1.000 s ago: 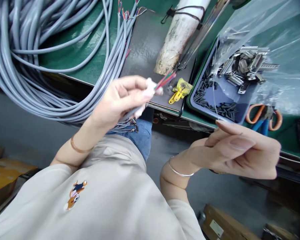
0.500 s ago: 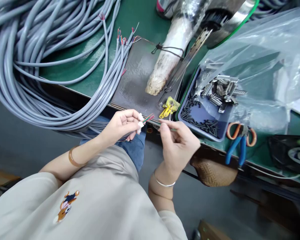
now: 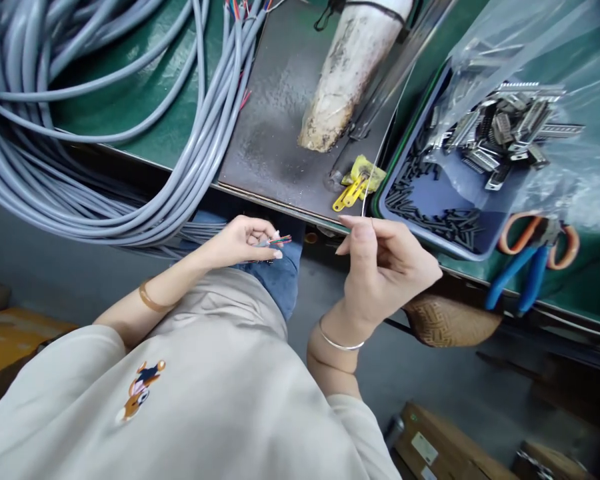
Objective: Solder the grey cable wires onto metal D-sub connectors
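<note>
Cable (image 3: 262, 245) with exposed coloured wires (image 3: 281, 241) was pinched in the left hand (image 3: 236, 243), above the jeans (image 3: 283, 283). The right hand (image 3: 384, 265) hung near the blue tray (image 3: 443, 190), fingers partly curled, thumb raised; whether it gripped anything could not be told.

One blue tray (image 3: 430, 193) holds heaped connectors (image 3: 503, 127) and scattered black pieces (image 3: 460, 230), each too many to count. Left of the tray: one white tube (image 3: 350, 80), one left hand (image 3: 240, 241) with one cable end (image 3: 281, 240), and grey cables (image 3: 185, 190) past counting. At its near right: two orange loops (image 3: 573, 250), two blue handles (image 3: 513, 275).
</note>
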